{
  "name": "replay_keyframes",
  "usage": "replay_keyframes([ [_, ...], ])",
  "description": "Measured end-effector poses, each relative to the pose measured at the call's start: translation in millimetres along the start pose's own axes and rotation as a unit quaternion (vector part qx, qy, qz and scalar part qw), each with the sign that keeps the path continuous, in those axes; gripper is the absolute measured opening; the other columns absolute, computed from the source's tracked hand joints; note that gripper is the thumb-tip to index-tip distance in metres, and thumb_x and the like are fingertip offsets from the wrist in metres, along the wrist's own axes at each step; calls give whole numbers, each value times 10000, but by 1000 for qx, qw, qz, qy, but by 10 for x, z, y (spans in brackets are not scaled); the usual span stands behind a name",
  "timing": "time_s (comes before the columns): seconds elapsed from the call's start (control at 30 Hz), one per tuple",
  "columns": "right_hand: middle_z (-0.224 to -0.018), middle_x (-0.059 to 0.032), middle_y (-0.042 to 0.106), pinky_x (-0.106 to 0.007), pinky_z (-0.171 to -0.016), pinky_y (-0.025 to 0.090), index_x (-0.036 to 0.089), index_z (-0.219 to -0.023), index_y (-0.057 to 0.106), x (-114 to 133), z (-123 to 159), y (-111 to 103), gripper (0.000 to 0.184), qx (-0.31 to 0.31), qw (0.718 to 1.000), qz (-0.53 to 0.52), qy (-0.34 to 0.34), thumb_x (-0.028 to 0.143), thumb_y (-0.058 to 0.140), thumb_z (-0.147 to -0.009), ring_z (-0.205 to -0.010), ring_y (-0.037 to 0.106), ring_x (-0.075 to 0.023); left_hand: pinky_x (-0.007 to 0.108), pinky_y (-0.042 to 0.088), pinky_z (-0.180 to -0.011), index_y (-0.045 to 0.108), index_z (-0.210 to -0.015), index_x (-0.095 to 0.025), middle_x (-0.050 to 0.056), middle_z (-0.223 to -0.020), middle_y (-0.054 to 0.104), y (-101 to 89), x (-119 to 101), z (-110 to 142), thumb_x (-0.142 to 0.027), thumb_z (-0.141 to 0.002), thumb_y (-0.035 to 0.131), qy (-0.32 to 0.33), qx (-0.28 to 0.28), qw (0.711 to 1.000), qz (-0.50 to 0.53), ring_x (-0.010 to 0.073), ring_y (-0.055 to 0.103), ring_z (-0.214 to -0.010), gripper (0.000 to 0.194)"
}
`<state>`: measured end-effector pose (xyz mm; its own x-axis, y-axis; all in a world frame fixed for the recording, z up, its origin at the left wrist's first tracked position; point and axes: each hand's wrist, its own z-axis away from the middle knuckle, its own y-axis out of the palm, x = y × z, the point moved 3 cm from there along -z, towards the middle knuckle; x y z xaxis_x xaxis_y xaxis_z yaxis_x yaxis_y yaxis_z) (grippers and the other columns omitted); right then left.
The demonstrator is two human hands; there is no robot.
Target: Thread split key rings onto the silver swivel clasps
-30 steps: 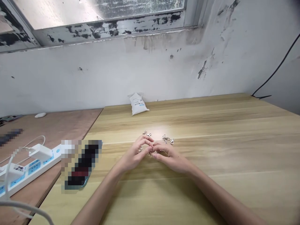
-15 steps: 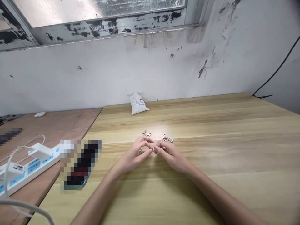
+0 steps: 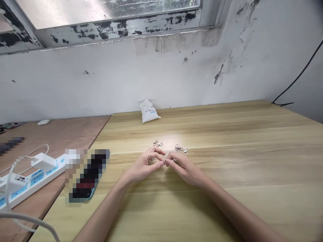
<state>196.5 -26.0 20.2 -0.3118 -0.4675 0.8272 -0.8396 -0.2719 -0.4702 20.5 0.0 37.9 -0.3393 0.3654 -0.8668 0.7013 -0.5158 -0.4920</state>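
My left hand and my right hand meet fingertip to fingertip over the table. Thumb and finger of each pinch at a tiny silvery piece, seemingly a metal ring; its exact form is hard to make out. Loose rings show beside my left fingers, partly covered. More silvery metal peeks out behind my right thumb, mostly hidden. Beyond the hands lie small lobster clasps: a few at the left, a small heap and a single clasp at the right.
A white plastic packet leans near the wall at the back of the wooden table. At the left are a blurred-out phone and a white power strip with chargers and cables. A black cable hangs at the right.
The fingertips have shifted slightly; my right thumb and finger have drawn into a tighter pinch around the small metal piece. The clasps on the table stay put.
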Motion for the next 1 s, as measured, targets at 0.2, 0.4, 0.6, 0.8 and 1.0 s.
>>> replay_keyframes([
  [0.2,-767,-2,575,-280,-711,400,212,-834,587,-44,1,27,314,4,1000,13,10,398,407,-1010,-759,525,-164,394,438,-1018,699,-822,-216,74,-1201,589,-5,32,-2,-312,-902,596,7,3,1000,-20,225,543,-1172,162],
  [0.4,-799,-8,599,-303,-765,422,203,-788,578,-58,1,76,379,28,995,-64,78,432,376,-1012,-784,543,-166,442,405,-1052,690,-782,-217,75,-1170,605,-62,16,-9,-264,-857,613,25,-117,990,-76,246,549,-1169,117],
  [0.6,-738,-2,551,-272,-671,431,203,-727,512,-2,-5,186,357,-19,987,-122,99,458,448,-969,-713,523,-152,488,376,-1057,691,-768,-222,62,-1166,607,-40,-4,-17,-236,-836,630,55,-181,972,-138,268,546,-1176,92],
  [0.8,-798,-16,581,-275,-595,390,212,-863,545,-29,9,161,167,-145,982,108,49,360,622,-871,-660,507,-150,459,387,-1045,701,-794,-232,63,-1175,597,-12,-21,-3,-249,-843,631,43,-191,971,-135,264,543,-1181,87],
  [1.0,-787,-39,625,-313,-669,377,216,-813,619,-32,14,183,172,-150,969,196,3,266,508,-935,-703,542,-173,437,382,-1038,703,-822,-245,54,-1197,598,19,-36,-3,-258,-860,615,47,-189,966,-172,255,535,-1186,96],
])
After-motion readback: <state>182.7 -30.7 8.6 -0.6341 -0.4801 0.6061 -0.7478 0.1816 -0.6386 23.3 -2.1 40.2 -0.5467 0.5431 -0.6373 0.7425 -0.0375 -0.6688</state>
